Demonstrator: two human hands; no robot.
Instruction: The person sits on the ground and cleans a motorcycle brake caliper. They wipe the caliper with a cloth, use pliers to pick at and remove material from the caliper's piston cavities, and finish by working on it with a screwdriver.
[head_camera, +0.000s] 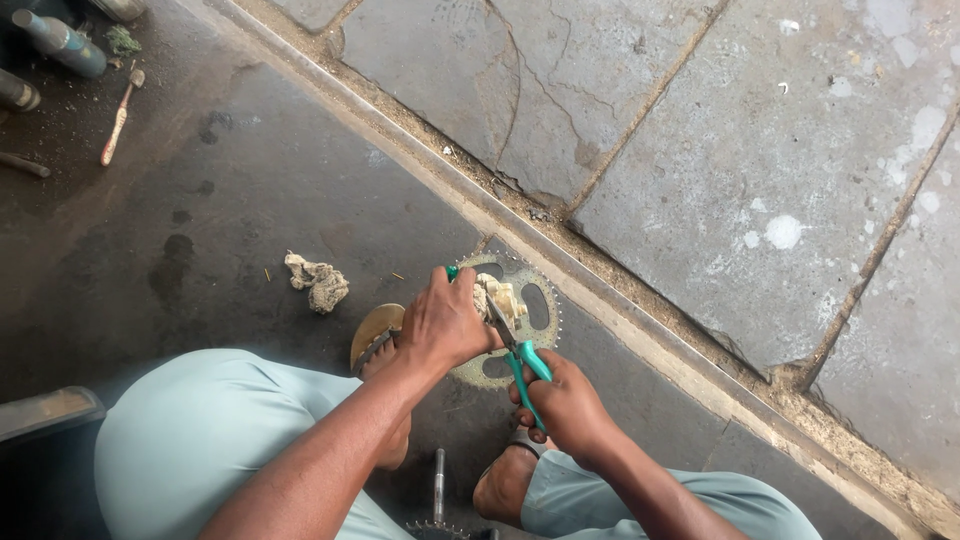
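Observation:
A toothed metal sprocket lies flat on the dark floor between my feet. My left hand grips a dirty pale rag and a green-ended part, pressing on the sprocket's hub. My right hand holds green-handled pliers whose jaws reach into the hub beside the rag. Both forearms come in from the bottom of the view over my pale green trousers.
A second crumpled rag lies on the floor to the left. A small brush and cans sit at the top left. A metal rod with a small gear lies between my sandalled feet. Cracked stone paving rises beyond a kerb.

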